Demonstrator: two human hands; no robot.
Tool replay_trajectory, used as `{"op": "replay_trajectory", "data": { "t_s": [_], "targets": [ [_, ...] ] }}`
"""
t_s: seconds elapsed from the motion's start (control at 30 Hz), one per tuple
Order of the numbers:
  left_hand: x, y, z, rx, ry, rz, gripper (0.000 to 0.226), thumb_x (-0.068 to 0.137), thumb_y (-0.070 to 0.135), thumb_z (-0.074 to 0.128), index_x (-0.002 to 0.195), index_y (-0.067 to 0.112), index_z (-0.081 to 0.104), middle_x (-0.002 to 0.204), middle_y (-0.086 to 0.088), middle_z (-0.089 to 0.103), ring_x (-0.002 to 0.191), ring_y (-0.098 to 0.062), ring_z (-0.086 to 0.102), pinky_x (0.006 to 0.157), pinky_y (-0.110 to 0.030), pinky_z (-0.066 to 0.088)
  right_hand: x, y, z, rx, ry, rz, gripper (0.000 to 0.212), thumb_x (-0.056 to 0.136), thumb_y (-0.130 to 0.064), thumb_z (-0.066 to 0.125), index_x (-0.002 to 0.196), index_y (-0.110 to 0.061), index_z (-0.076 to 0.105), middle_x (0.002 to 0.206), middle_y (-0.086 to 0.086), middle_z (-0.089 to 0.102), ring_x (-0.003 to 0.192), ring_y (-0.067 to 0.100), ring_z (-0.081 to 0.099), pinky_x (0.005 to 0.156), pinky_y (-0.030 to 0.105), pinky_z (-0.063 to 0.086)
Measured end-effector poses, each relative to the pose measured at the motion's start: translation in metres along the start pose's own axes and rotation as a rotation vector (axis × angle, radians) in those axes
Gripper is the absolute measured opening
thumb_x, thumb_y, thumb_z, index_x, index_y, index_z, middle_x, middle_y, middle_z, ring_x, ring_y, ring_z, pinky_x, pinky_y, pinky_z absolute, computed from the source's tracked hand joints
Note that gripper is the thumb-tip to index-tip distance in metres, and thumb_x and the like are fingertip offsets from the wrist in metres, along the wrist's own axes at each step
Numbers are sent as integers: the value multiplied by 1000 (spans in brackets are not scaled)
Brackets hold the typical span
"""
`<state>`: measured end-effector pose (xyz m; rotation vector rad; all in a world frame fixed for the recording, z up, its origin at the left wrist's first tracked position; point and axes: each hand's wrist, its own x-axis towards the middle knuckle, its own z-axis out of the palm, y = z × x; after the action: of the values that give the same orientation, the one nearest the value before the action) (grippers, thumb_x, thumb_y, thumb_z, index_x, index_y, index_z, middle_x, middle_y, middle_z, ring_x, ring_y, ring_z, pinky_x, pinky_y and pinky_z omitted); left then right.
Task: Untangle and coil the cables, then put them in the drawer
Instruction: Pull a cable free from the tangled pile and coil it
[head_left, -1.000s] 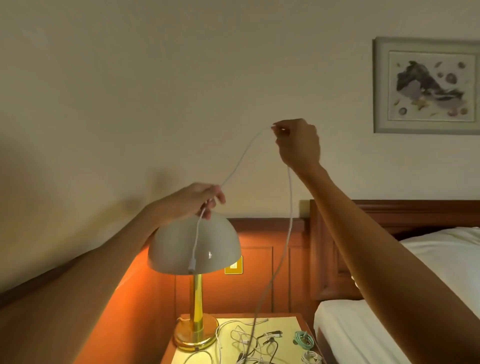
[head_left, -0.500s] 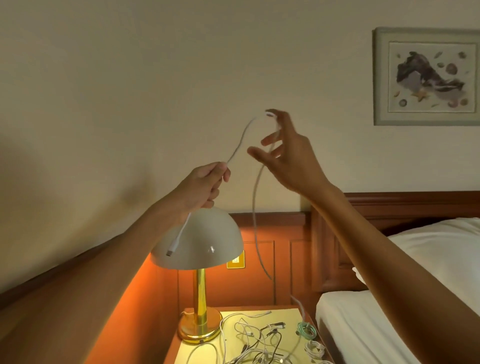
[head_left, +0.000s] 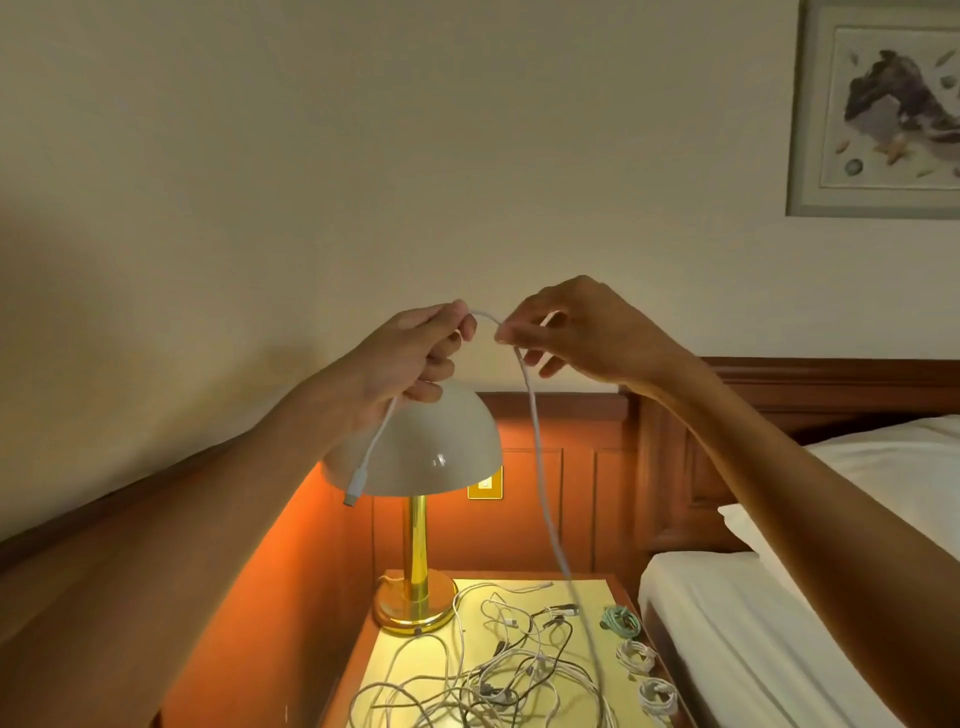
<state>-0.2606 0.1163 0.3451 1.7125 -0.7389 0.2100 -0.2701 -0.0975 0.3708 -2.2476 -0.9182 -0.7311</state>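
The table (head_left: 592, 590) is sitting in the lower middle of the frame, glowing yellow under a lamp (head_left: 415, 608) whose brass base is standing at its upper left corner. A loose tangle of cables (head_left: 509, 670), white and dark, is sprawling across the middle and lower part. Along the right edge a teal coil (head_left: 621, 619), a white coil (head_left: 636, 656) and a second white coil (head_left: 658, 696) are lying in a row, one below the other.

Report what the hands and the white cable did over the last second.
The right hand let go of the white cable up high, came down beside the left hand and pinches it again there. The left hand kept its grip near the plug end. The tangle and coiled cables on the nightstand stayed put.
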Motion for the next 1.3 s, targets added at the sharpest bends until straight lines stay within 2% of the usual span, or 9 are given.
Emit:
{"op": "replay_trajectory", "data": {
  "t_s": [0.23, 0.33, 0.43, 0.57, 0.7, 0.87, 1.0, 1.17, 1.3],
  "targets": [
    [2, 1, -9, -114, -76, -16, 23, 101, 35, 45, 97, 20, 62, 79, 3, 54, 82, -19, 62, 80, -33, 44, 41, -11, -26, -186, 441, -23, 25, 97, -33, 62, 87, -13, 75, 78, -6, 71, 58, 3, 66, 63, 21, 56],
    [-7, -6, -9, -54, -161, -67, 27, 100, 34, 44, 89, 16, 60, 75, -2, 54, 86, -28, 65, 89, -34, 52, 42, -14, -35, -134, 575, 17, 23, 101, -27, 55, 90, -11, 68, 74, 1, 69, 48, 8, 65, 49, 13, 50],
    [-19, -8, -6, -126, -193, -103, 26, 100, 33, 43, 88, 15, 58, 68, 0, 48, 65, -19, 56, 69, -29, 54, 31, -13, -42, -150, 442, 119, 17, 98, -30, 60, 106, -16, 66, 76, 1, 70, 49, 10, 67, 49, 17, 53],
    [-25, 4, -5, -173, -203, -65, 26, 102, 29, 42, 92, 13, 59, 69, -1, 51, 64, -16, 56, 66, -28, 54, 19, -14, -38, -185, 216, 18, 43, 92, -41, 68, 133, -33, 58, 99, -10, 73, 70, -1, 68, 73, 24, 56],
    [-25, 15, -2, -203, -194, -34, 27, 102, 27, 43, 97, 12, 64, 82, -7, 66, 75, -21, 65, 73, -32, 56, 14, -20, -26, 102, -113, 82, 33, 100, -36, 55, 130, -24, 63, 110, -6, 72, 93, 11, 72, 82, 35, 61],
    [-18, 19, -1, -165, 8, -52, 30, 104, 26, 42, 100, 8, 65, 91, -14, 73, 77, -24, 72, 75, -33, 61, 10, -27, -17, 480, -260, 268, 36, 100, -38, 55, 114, -9, 71, 101, 12, 75, 87, 28, 73, 82, 43, 60],
    [-17, 16, -6, -20, 58, -82, 35, 104, 31, 41, 107, 5, 64, 96, -15, 75, 85, -27, 73, 76, -32, 61, 4, -28, -4, 473, -239, 312, 19, 96, -19, 63, 103, -5, 73, 86, 11, 72, 78, 24, 72, 74, 35, 61],
    [-29, 10, -13, 72, -206, -148, 34, 101, 31, 43, 123, 10, 60, 109, -13, 73, 99, -30, 70, 83, -34, 58, 5, -26, 5, 228, 64, 211, 17, 97, -18, 62, 92, -12, 77, 70, 1, 65, 54, 7, 60, 54, 19, 51],
    [-43, 8, -6, -184, -349, -136, 32, 94, 24, 45, 98, 16, 76, 107, -13, 73, 93, -23, 72, 71, -29, 59, 5, -27, 19, 233, 133, 117, 13, 95, -23, 66, 90, -20, 78, 56, -6, 59, 41, 2, 43, 46, 17, 36]
  ]
}}
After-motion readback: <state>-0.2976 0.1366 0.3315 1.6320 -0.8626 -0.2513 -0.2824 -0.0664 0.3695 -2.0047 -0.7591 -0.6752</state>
